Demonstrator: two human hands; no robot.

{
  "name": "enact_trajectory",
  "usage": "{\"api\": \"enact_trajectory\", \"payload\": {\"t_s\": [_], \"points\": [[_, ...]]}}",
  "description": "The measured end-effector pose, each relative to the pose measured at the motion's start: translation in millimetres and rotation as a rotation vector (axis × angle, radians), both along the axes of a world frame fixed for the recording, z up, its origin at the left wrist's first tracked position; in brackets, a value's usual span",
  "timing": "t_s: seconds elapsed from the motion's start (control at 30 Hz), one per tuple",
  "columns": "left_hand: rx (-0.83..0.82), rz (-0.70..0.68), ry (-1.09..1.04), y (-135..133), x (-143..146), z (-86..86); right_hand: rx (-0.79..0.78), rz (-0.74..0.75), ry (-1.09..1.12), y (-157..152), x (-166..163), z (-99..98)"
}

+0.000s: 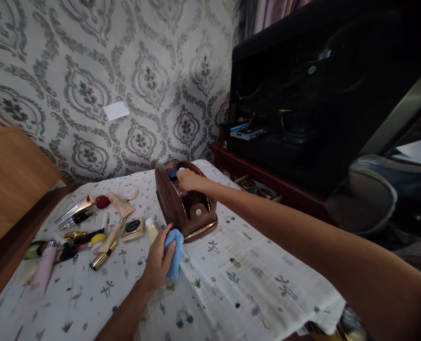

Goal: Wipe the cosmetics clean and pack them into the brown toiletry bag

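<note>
In the head view, the left hand point(157, 263) pinches a blue cloth point(175, 260) between thumb and fingers beside the open brown bag point(168, 201), which stands on the patterned tablecloth point(203, 296), while the right hand point(188, 180) reaches into its mouth, fingers curled, though I cannot tell what they grip. The bag could tip if that wrist catches its zipped edge, and the left knuckles, close to the pale tube point(152, 230), might knock it rolling.
</note>
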State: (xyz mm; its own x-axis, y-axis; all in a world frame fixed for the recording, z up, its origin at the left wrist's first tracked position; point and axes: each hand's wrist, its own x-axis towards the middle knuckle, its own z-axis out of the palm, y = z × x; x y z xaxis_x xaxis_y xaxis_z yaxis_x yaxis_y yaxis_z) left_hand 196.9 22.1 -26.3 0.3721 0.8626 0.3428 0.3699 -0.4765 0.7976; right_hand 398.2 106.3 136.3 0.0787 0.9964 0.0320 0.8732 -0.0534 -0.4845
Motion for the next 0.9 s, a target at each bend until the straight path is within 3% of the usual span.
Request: {"api": "enact_trajectory", "payload": {"t_s": [0.13,0.2,0.3,0.4,0.5,0.67,0.77,0.9], "points": [[0.025,-0.003,0.034,1,-2,-1.7,0.211,0.053,-0.019,-35,5,22.0],[0.041,0.003,0.03,1,-3,-3.7,0.49,0.149,0.044,-62,0,14.1],[0.081,0.02,-0.019,4,-4,-5.0,0.666,0.455,0.203,-100,-18,-24.4],[0.126,0.004,-0.07,7,-5,0.3,0.75,0.624,0.26,-122,-41,-74.5],[0.143,0.054,-0.03,13,-12,11.9,0.738,0.648,0.25,-129,-59,-111.7],[0.214,0.232,0.107,29,-43,28.3,0.605,0.76,0.148,-130,-73,-140.9],[0.255,0.355,0.172,40,-70,27.4,0.483,0.785,0.16,-128,-77,-152.5],[0.326,0.445,0.254,45,-95,13.6,0.409,0.745,0.238,-125,-80,-162.2]]}}
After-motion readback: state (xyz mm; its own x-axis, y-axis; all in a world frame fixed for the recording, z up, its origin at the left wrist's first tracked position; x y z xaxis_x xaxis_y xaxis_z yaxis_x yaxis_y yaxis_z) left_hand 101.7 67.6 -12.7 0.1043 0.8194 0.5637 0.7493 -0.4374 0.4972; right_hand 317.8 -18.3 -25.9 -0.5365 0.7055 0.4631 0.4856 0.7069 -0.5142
